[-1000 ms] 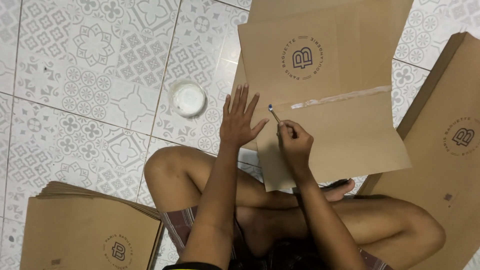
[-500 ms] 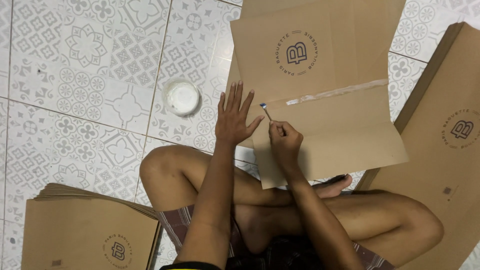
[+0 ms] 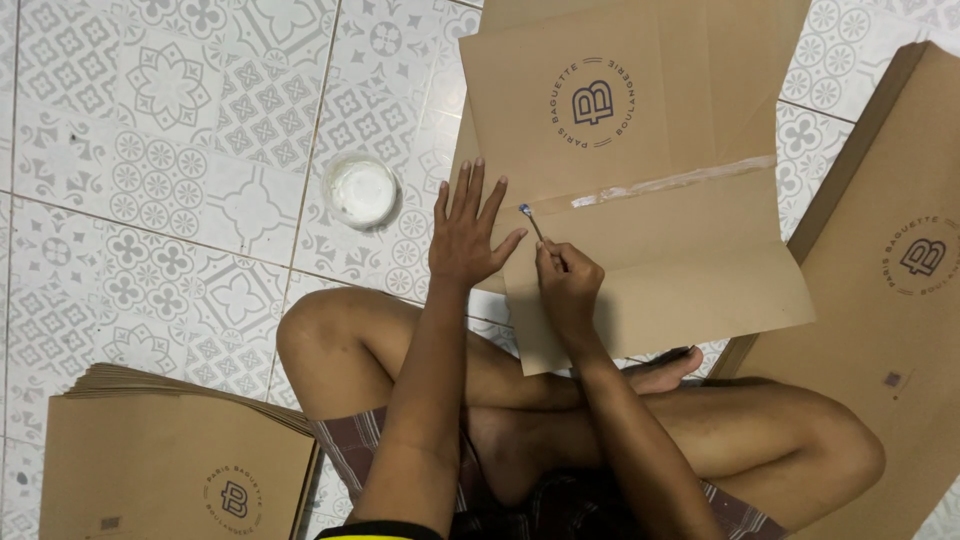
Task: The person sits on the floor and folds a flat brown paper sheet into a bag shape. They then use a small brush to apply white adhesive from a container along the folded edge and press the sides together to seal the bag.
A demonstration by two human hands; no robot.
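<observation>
Count: one flat brown paper bag (image 3: 640, 190) under work, one small brush (image 3: 533, 222), one round white glue pot (image 3: 362, 190), one stack of finished brown bags (image 3: 170, 460), one further brown sheet (image 3: 880, 290). Landmark taken as the glue pot. The bag lay on the patterned tile floor (image 3: 150, 200) just to the right of the pot, printed with a round dark emblem on its upper panel and crossed by a pale, wet-looking glue strip along a fold, heavier toward its right end. The left hand (image 3: 468, 232) lay flat with fingers spread, holding nothing, pressing the bag's left edge, right of and slightly below the pot. The right hand (image 3: 566, 283) was closed in a pinch on the brush handle, its bluish tip resting at the strip's left end. The stack sat well below the pot, lower left; the further sheet lay far right of it
</observation>
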